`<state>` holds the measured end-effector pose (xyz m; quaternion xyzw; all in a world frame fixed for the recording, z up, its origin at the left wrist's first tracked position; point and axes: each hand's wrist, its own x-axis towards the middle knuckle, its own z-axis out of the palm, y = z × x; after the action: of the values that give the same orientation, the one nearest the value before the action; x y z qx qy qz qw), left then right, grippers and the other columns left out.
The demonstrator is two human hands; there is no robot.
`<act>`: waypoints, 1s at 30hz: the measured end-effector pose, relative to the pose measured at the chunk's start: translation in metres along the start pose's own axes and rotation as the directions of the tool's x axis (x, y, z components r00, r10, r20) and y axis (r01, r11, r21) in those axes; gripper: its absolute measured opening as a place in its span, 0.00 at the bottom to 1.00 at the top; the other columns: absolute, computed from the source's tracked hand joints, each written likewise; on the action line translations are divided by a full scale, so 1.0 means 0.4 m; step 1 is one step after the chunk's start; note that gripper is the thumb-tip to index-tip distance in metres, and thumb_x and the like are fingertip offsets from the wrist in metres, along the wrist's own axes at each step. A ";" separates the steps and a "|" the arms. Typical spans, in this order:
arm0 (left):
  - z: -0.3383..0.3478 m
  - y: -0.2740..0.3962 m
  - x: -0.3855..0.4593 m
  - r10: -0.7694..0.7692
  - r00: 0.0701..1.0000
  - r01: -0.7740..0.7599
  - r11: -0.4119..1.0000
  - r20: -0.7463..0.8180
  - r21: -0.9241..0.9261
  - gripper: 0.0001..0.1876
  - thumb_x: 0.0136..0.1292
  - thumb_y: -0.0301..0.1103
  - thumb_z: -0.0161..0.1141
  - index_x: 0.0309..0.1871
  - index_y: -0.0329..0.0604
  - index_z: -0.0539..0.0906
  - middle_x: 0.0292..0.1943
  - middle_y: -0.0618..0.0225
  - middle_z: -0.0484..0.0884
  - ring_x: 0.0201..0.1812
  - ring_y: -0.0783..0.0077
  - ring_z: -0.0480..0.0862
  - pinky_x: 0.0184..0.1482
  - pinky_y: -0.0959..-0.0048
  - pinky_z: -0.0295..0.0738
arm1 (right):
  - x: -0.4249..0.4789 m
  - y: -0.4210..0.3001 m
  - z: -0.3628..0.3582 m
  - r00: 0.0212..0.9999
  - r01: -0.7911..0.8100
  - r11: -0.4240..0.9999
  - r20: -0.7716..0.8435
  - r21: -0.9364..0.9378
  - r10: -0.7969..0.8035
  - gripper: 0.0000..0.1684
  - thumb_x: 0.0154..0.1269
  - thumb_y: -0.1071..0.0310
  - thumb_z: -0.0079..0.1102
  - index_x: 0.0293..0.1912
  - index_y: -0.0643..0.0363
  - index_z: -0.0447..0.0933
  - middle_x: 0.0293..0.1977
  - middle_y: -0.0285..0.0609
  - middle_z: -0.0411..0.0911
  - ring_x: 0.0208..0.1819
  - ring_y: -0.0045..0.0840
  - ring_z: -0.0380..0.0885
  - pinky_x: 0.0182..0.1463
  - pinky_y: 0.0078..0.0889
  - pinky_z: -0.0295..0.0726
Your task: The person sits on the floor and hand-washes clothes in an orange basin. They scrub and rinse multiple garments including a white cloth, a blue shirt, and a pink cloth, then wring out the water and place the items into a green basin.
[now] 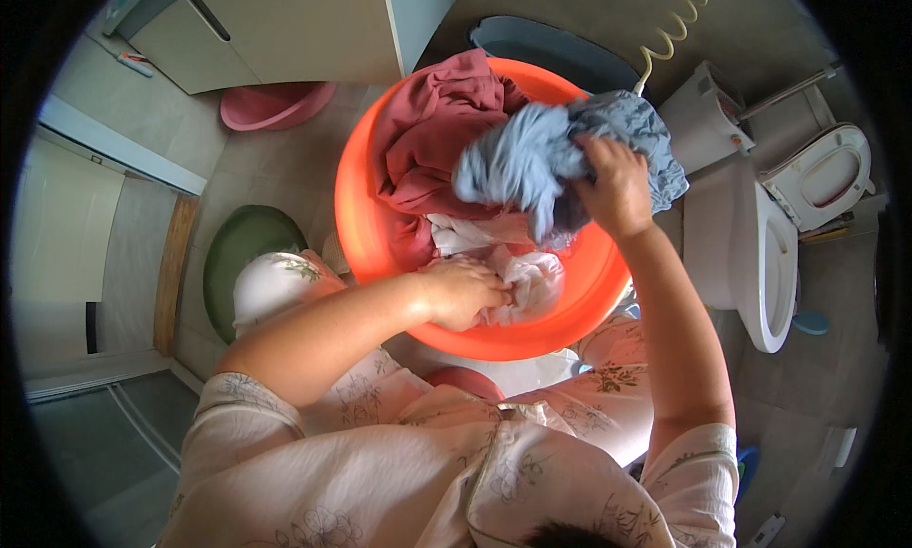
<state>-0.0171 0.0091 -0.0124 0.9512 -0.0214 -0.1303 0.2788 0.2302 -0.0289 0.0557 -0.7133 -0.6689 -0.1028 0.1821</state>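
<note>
A large orange plastic basin (584, 299) stands before my knees with wet-looking laundry in it. My right hand (616, 181) grips a bunched blue-grey cloth (524, 156) above the basin's right side; part of this cloth hangs over the far right rim. My left hand (467, 291) lies on a crumpled white cloth (531, 284) near the basin's front, its fingers curled over the fabric. Whether those fingers pinch it is hard to make out. Dark red fabric (438, 149) is heaped along the basin's far left side and partly over the rim.
Behind the basin sits a dark grey tub (556, 46), with a coiled cream hose (670, 42) above it. To the right are a white toilet (773, 263) and a bin (702, 113). A pink basin (278, 105) and a green basin (249, 263) stand on the left. A cabinet (313, 28) is beyond.
</note>
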 end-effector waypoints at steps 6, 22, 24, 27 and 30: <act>-0.006 0.007 0.003 -0.043 0.997 0.042 0.999 0.062 0.019 0.25 0.56 0.34 0.57 0.60 0.49 0.73 0.64 0.66 0.69 0.64 0.59 0.68 0.66 0.60 0.58 | 0.082 0.003 0.046 0.975 -0.175 0.984 0.135 -0.032 0.178 0.29 0.55 0.54 0.62 0.57 0.46 0.69 0.50 0.39 0.75 0.54 0.38 0.73 0.54 0.48 0.68; -0.076 0.030 -0.033 -0.468 0.884 0.468 0.884 0.009 0.011 0.30 0.50 0.40 0.68 0.54 0.35 0.70 0.53 0.52 0.70 0.53 0.52 0.76 0.51 0.59 0.74 | -0.021 -0.239 -0.116 0.828 0.054 0.998 0.556 0.038 -0.066 0.14 0.61 0.62 0.50 0.43 0.58 0.74 0.25 0.42 0.79 0.34 0.39 0.81 0.39 0.38 0.80; -0.100 0.028 -0.021 -0.433 0.880 0.451 0.891 0.196 -0.056 0.36 0.51 0.36 0.66 0.62 0.32 0.64 0.59 0.47 0.65 0.54 0.47 0.75 0.53 0.59 0.74 | -0.110 -0.230 -0.071 0.709 0.022 0.981 0.689 0.191 -0.150 0.18 0.61 0.58 0.52 0.46 0.58 0.73 0.34 0.45 0.79 0.40 0.39 0.80 0.46 0.41 0.78; -0.072 0.011 -0.010 -0.286 0.922 0.320 0.943 0.262 -0.095 0.36 0.55 0.29 0.59 0.67 0.33 0.57 0.65 0.47 0.58 0.54 0.47 0.76 0.54 0.61 0.74 | -0.217 -0.191 0.029 0.627 0.096 0.981 0.754 0.171 -0.193 0.31 0.61 0.53 0.54 0.60 0.58 0.65 0.60 0.51 0.66 0.60 0.41 0.68 0.60 0.43 0.69; 0.101 -0.057 0.007 -0.296 0.955 0.296 0.952 -0.017 0.072 0.37 0.55 0.28 0.58 0.68 0.35 0.56 0.66 0.48 0.59 0.53 0.49 0.77 0.50 0.60 0.75 | -0.253 -0.164 0.097 0.580 0.098 0.990 0.803 0.098 -0.137 0.36 0.63 0.51 0.53 0.66 0.56 0.59 0.66 0.48 0.58 0.67 0.41 0.58 0.66 0.42 0.62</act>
<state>-0.0257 0.0068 -0.0582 0.9537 0.1175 -0.1666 0.2212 0.1528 -0.1037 -0.0112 -0.6323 -0.7263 0.2344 -0.1330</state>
